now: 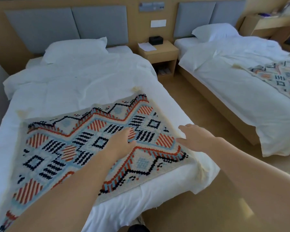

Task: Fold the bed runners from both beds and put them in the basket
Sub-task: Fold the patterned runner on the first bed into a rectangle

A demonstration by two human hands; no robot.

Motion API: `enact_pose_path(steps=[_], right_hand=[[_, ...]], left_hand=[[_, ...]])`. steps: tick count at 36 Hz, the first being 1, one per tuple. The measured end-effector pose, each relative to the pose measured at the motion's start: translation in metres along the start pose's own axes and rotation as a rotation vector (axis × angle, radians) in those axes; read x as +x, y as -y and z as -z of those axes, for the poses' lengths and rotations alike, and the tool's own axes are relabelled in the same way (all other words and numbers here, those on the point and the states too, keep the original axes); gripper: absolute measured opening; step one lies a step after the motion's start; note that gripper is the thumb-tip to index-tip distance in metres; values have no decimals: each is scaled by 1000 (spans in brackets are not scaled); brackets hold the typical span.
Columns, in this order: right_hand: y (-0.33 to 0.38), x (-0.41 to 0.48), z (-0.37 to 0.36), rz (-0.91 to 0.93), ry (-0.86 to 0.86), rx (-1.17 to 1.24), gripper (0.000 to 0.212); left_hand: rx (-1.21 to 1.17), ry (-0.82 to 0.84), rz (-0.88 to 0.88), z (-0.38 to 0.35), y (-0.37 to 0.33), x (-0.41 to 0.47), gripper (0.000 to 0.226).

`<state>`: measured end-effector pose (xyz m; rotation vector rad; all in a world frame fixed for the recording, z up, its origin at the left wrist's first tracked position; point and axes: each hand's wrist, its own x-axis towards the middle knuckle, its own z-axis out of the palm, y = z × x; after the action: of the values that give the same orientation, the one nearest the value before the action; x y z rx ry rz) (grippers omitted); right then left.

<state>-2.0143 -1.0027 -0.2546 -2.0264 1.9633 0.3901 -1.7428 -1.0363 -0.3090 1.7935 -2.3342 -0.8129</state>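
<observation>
On the near bed (60,84), a patterned runner (84,144) lies flat across the foot end, spread over the white sheet, probably so it can be folded in place. The left hand (122,141) rests palm down near the runner's middle, fingers loose and closed on nothing; it seems to pin the cloth so it will not slide. Just to its right, the right hand (196,139) hovers over the runner's right edge, its grip open and empty, likely reaching for that edge to lift it. Between the beds stands a nightstand (159,51). On the far bed (233,84), well apart, the second runner (281,79) lies untouched across the sheet. No basket is in view.
</observation>
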Motion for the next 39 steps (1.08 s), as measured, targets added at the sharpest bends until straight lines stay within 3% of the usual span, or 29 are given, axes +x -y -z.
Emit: enact_pose_path(steps=[11, 21, 29, 35, 39], right_hand=[[14, 161, -12, 66, 156, -21, 56], [14, 347, -72, 240, 276, -104, 60], [-3, 482, -159, 366, 268, -164, 69], [-11, 565, -190, 467, 171, -318, 80], [-11, 624, -188, 466, 66, -273, 86]], left_hand=[[75, 29, 97, 5, 51, 135, 63], [147, 53, 276, -67, 99, 271, 64], [191, 131, 378, -166, 151, 391, 65], [270, -36, 380, -210, 189, 468, 71], [278, -133, 370, -219, 208, 503, 73]])
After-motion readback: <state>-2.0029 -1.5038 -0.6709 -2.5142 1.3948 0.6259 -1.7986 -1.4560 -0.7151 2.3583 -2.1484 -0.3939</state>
